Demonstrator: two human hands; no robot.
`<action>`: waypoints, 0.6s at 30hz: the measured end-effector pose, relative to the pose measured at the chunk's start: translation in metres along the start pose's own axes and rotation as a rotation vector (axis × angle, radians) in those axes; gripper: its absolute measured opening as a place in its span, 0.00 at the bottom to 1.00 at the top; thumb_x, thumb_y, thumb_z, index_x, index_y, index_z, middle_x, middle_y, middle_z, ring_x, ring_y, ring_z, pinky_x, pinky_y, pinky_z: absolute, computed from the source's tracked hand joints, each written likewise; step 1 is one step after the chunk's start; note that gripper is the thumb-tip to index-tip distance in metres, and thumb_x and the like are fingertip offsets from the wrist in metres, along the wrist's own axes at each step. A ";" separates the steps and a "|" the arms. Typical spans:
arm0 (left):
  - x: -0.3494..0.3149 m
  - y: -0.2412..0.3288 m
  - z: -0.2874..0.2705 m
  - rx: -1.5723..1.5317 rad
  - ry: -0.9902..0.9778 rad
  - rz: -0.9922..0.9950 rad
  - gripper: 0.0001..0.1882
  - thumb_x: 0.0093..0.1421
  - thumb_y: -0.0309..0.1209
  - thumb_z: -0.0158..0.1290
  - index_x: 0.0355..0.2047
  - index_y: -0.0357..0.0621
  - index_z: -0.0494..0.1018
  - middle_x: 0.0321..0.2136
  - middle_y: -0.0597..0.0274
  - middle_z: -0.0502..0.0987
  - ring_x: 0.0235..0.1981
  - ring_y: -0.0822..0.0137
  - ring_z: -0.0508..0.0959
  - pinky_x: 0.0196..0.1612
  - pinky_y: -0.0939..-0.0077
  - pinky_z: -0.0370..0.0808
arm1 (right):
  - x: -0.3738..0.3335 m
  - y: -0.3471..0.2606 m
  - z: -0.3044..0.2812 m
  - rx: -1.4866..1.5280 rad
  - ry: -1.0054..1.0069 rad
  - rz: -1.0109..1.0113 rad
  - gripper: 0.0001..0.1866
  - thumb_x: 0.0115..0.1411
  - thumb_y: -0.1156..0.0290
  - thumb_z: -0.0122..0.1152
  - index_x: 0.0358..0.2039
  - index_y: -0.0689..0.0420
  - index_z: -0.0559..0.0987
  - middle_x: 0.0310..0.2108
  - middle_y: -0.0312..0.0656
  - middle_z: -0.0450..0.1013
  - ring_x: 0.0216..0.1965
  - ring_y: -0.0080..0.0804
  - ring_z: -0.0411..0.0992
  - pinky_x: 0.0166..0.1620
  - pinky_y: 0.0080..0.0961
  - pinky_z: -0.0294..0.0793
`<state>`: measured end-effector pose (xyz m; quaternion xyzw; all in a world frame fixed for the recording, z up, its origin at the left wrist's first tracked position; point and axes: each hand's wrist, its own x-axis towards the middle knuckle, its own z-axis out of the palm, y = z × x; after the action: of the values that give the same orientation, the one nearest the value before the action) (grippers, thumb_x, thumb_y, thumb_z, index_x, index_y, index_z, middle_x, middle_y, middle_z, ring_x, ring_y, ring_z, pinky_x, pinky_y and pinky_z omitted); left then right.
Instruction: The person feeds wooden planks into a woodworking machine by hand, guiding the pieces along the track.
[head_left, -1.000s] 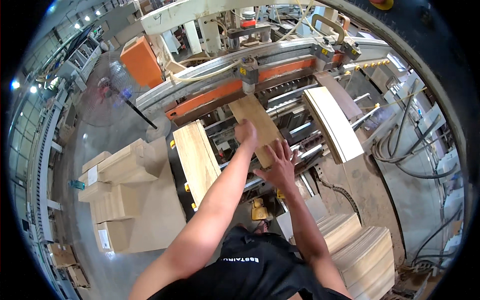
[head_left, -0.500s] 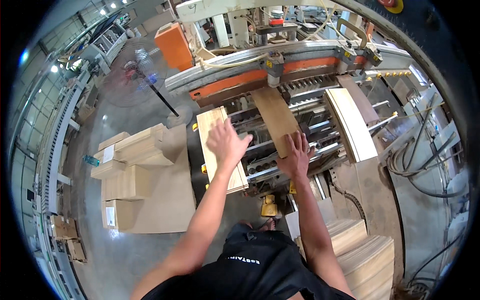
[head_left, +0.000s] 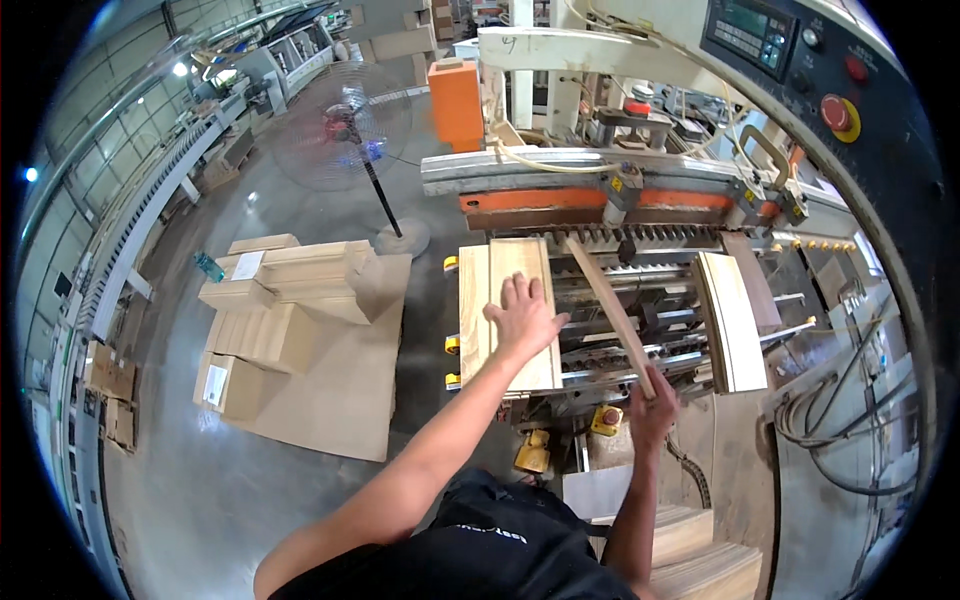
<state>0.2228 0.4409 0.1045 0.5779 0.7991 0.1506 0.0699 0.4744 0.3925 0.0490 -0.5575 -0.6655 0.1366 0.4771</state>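
My left hand (head_left: pixel 524 318) lies with spread fingers on pale wooden boards (head_left: pixel 478 300) at the left end of the machine bed. Two boards show side by side there, the right one under my palm. My right hand (head_left: pixel 654 405) grips the near end of a wooden board (head_left: pixel 612 310) that is tilted up on its edge, its narrow side toward me. That board slants over the machine's metal rails (head_left: pixel 590 378). Right of it, a stack of light boards (head_left: pixel 733 320) rests on the rails.
A clamp beam with an orange strip (head_left: pixel 540 204) runs behind the bed. Wood piles (head_left: pixel 270 335) stand on cardboard at left, near a floor fan (head_left: pixel 345 130). More boards (head_left: pixel 700 570) lie by my right arm. A control panel (head_left: pixel 780 50) hangs upper right; cables (head_left: pixel 830 425) coil at right.
My right hand has turned the middle board from flat onto its edge. A second board now shows beside the left one, with my left hand on it. The view has shifted.
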 end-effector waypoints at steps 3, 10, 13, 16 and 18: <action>0.008 0.009 0.018 -0.030 0.083 0.111 0.38 0.48 0.46 0.61 0.54 0.32 0.66 0.60 0.40 0.57 0.63 0.46 0.52 0.52 0.35 0.56 | -0.018 0.014 -0.034 0.326 0.118 0.178 0.12 0.58 0.67 0.61 0.37 0.63 0.79 0.31 0.42 0.77 0.31 0.28 0.72 0.36 0.20 0.68; 0.026 0.039 0.068 -0.176 0.185 0.188 0.31 0.49 0.41 0.59 0.49 0.32 0.68 0.56 0.43 0.61 0.61 0.47 0.57 0.55 0.45 0.60 | -0.060 0.023 -0.097 0.528 0.574 0.519 0.16 0.62 0.58 0.57 0.31 0.60 0.74 0.31 0.39 0.69 0.34 0.29 0.66 0.37 0.32 0.69; 0.033 0.053 0.079 -0.197 0.117 0.241 0.29 0.51 0.40 0.57 0.49 0.33 0.68 0.56 0.43 0.62 0.59 0.47 0.60 0.55 0.49 0.62 | -0.064 0.023 -0.143 0.688 0.524 0.654 0.25 0.65 0.55 0.49 0.52 0.63 0.70 0.50 0.50 0.66 0.52 0.42 0.65 0.56 0.41 0.65; 0.037 0.060 0.092 -0.321 0.177 0.156 0.27 0.52 0.38 0.56 0.48 0.32 0.67 0.56 0.42 0.61 0.57 0.46 0.62 0.55 0.53 0.65 | -0.079 0.069 -0.161 0.556 0.606 0.565 0.28 0.67 0.54 0.43 0.57 0.65 0.65 0.53 0.51 0.65 0.54 0.43 0.65 0.57 0.40 0.65; 0.038 0.052 0.095 -0.383 0.256 0.080 0.34 0.50 0.38 0.59 0.53 0.31 0.60 0.54 0.40 0.63 0.55 0.45 0.64 0.55 0.54 0.66 | -0.070 0.068 -0.161 0.284 0.601 0.401 0.28 0.67 0.53 0.44 0.55 0.65 0.66 0.51 0.50 0.66 0.50 0.42 0.67 0.53 0.40 0.68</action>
<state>0.2848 0.5067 0.0344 0.5615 0.7347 0.3742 0.0706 0.6369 0.2978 0.0484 -0.6201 -0.3485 0.1482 0.6870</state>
